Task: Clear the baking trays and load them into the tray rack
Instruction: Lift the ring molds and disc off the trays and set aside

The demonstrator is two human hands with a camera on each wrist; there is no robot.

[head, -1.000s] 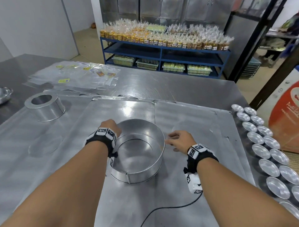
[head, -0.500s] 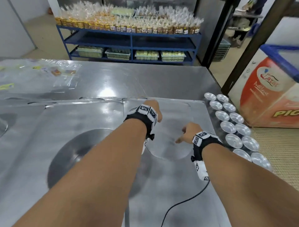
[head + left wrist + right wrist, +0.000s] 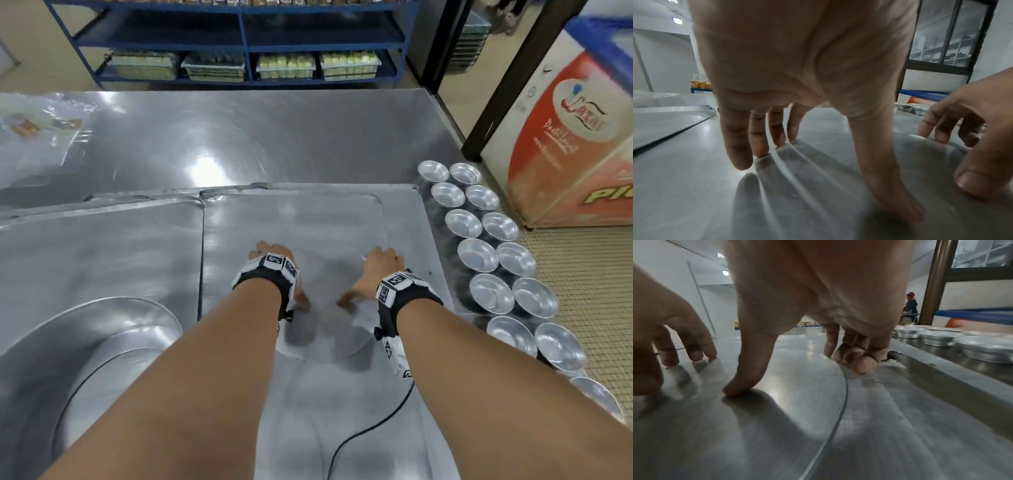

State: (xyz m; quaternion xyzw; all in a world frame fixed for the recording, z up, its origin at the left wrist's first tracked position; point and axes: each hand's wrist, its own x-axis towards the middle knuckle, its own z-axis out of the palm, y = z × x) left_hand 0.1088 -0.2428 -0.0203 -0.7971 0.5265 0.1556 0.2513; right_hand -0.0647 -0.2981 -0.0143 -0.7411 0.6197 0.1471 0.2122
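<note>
A thin round metal disc (image 3: 325, 329) lies flat on the right-hand baking tray (image 3: 308, 212). My left hand (image 3: 277, 253) spreads straight fingers on the disc's left part, fingertips (image 3: 760, 151) and thumb touching it. My right hand (image 3: 373, 270) arches over the disc's right part: its thumb (image 3: 735, 386) presses the disc (image 3: 797, 402), and its curled fingers (image 3: 855, 360) touch the far right rim. Neither hand lifts anything. A second baking tray (image 3: 102, 246) lies to the left, with a large round cake ring (image 3: 102, 325) on it.
Two rows of several small round tins (image 3: 479, 253) line the steel table's right edge, close to my right wrist. Clear plastic bags (image 3: 34, 137) lie at the far left. A blue shelf (image 3: 239, 41) stands beyond the table, a red-and-white chest freezer (image 3: 565, 137) at right. A person (image 3: 910, 308) stands far off.
Both hands left the cake ring and moved right onto the flat disc. The view swung right, so the ring now sits at the lower left.
</note>
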